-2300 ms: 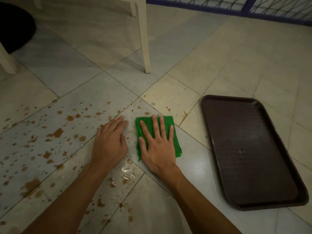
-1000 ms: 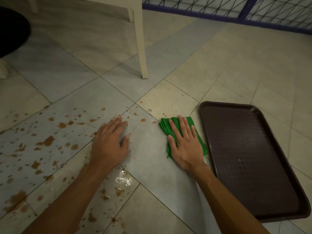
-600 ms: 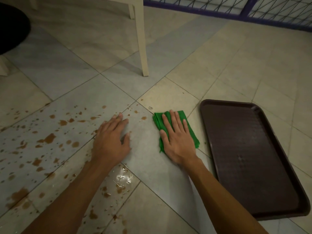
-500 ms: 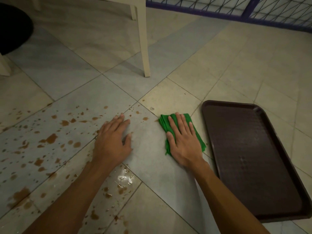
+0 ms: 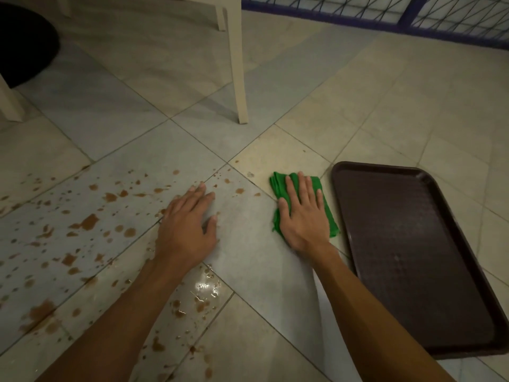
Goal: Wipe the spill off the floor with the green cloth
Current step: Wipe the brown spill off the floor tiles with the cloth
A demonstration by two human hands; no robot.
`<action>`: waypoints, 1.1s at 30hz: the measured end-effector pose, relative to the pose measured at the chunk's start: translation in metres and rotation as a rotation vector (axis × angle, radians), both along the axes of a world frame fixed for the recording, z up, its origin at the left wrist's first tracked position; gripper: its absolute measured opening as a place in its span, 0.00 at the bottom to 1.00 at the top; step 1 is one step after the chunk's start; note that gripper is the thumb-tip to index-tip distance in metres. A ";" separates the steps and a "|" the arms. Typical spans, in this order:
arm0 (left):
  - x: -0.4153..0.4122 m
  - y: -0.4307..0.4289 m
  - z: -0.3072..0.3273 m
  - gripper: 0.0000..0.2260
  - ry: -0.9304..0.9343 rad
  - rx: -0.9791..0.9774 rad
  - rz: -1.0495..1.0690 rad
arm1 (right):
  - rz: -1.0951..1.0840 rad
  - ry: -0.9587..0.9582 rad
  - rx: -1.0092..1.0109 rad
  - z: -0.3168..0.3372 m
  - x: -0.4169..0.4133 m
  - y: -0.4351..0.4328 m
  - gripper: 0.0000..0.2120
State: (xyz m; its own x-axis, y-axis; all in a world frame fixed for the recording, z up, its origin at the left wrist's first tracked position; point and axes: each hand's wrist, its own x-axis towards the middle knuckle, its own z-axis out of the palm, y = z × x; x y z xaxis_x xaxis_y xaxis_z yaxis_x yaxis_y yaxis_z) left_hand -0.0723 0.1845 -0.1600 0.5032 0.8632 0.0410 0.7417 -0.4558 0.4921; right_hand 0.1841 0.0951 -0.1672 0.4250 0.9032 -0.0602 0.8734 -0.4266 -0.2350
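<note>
Wiping is the step in hand, and most of it looks undone. The right hand (image 5: 303, 216) lies flat, fingers straight and slightly spread, pressing the folded green cloth (image 5: 278, 186) onto the floor (image 5: 248, 257) right of centre in the frame, just beside the left rim of the dark brown tray (image 5: 413, 244). The left hand (image 5: 187, 230) is also flat and holds nothing. It braces on the tile at centre, its fingertips among the nearest drops.

The spill (image 5: 88, 221), brown splatter, runs from the frame's centre across the whole left side and down to the lower edge, with a glossy wet patch (image 5: 205, 288) just below the left wrist. Only a few small drops lie near the cloth.

To do this well, I would keep the palm's weight over the middle of the cloth so the folds do not bunch, and draw it leftward in overlapping strokes, taking the near drops first. The bracing hand probably has to lift or shift, since it sits on the path. Refolding to a fresh face once the cloth soaks should limit smearing. The larger blots at far left likely need firmer, slower passes.
</note>
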 end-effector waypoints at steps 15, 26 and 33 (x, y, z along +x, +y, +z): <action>-0.017 0.013 0.008 0.27 0.034 -0.029 0.060 | 0.081 -0.011 0.018 -0.005 -0.040 -0.026 0.31; -0.018 0.011 0.008 0.27 0.015 -0.027 0.065 | 0.332 -0.029 -0.021 -0.004 -0.065 -0.004 0.30; -0.019 0.011 0.009 0.27 0.026 -0.025 0.058 | 0.091 -0.015 -0.016 -0.005 -0.054 0.025 0.32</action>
